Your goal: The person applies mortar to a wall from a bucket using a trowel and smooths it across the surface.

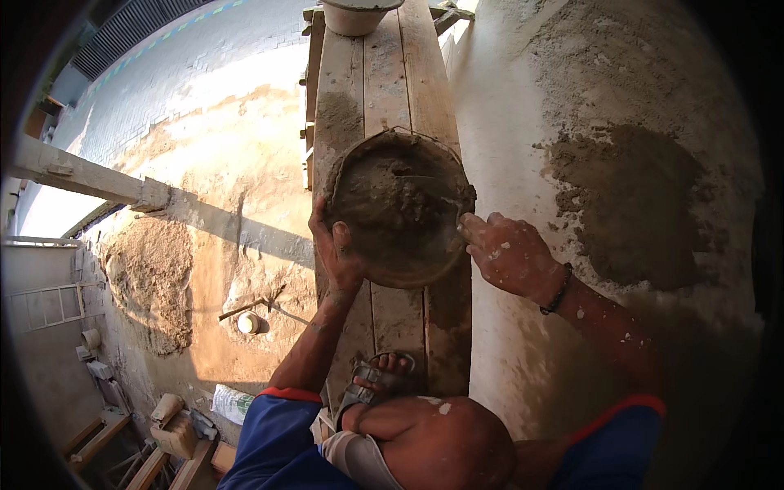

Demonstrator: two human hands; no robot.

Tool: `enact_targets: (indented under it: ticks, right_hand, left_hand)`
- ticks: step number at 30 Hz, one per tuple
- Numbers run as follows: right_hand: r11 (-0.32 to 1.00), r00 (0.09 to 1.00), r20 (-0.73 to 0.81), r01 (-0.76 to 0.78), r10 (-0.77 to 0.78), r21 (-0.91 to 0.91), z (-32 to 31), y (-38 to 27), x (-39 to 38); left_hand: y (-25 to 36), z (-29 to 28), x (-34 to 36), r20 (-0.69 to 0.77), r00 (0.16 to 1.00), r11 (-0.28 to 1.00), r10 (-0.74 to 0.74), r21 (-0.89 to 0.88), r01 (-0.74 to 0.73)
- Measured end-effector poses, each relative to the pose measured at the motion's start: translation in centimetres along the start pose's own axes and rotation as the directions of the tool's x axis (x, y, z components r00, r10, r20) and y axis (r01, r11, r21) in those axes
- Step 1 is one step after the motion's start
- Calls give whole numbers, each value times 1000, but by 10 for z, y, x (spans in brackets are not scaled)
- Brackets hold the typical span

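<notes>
Wet grey mortar fills a round, shallow pan [400, 208], which is set on a scaffold of wooden planks [384, 73] running away from the person, close against a wall. The pan is crusted with dried mortar on its rim, and a thin wire handle can be seen arching over its far edge.

The pan is gripped at its near-left rim by the left hand [339, 253], the fingers curled over the edge and the thumb on the outside. The near-right rim is touched by the right hand [508, 253], with the fingers bent toward the pan; whether the rim is fully clasped there cannot be told. A dark bracelet [558, 290] is worn on the right wrist, and both hands are spattered with pale specks.

Just below the pan, a foot in a grey sandal [377, 382] is planted on the planks, with a bent knee nearer the camera. Blue sleeves with red cuffs cover both upper arms.

To the right, the wall [506, 122] is seen with a dark patch of fresh plaster [629, 204] on it. At the far end of the planks a pale bucket [357, 15] stands. Far below on the left, sandy ground [204, 163], a horizontal beam [82, 175] and scattered debris are visible.
</notes>
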State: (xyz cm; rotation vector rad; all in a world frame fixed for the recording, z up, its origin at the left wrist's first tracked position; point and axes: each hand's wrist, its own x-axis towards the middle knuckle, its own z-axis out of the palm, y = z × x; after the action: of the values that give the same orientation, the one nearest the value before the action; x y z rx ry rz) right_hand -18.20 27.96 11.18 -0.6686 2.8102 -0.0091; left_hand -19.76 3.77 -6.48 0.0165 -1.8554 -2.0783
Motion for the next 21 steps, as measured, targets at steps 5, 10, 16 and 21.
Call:
enact_targets:
  ticks: [5, 10, 16, 21]
  right_hand:
    - [986, 981, 184, -30, 60, -162, -9, -14, 8]
    - [997, 988, 150, -22, 32, -68, 0, -34, 6]
    - [983, 983, 47, 176, -178, 50, -33, -39, 27]
    - [985, 980, 172, 124, -102, -122, 11, -41, 27]
  left_hand:
    - [8, 6, 7, 61, 998, 1000, -22, 5, 21]
    - [3, 5, 4, 6, 999, 999, -35, -25, 35]
    - [14, -7, 2, -42, 996, 995, -81, 56, 83]
    - [7, 5, 3, -23, 998, 994, -60, 91, 62]
